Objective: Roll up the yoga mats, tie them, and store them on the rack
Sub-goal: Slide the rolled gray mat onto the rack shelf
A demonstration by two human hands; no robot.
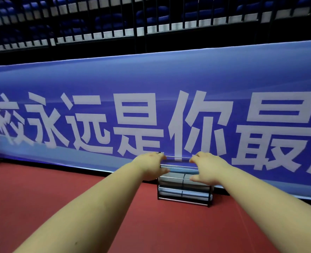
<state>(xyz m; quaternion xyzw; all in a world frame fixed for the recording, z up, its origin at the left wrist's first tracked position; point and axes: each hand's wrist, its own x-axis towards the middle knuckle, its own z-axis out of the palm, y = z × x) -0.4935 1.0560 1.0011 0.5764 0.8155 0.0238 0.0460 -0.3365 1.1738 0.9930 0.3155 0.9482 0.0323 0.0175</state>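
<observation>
A small black rack (184,202) with silver rods stands on the red floor against the blue banner. Two grey rolled mats lie in its lower tiers, one (171,182) above the other (171,193), each with a dark tie near its middle. Across the upper tier lies a blue rolled mat (178,170). My left hand (151,167) grips its left end with curled fingers. At the right end my right hand (208,168) holds it, fingers above and thumb below. Both hands hide the mat's ends and the rack's upper corners.
A long blue banner (151,84) with large white characters runs behind the rack. Above it are black railings (142,24) and blue seats. Red floor (59,189) spreads to the left and in front of the rack.
</observation>
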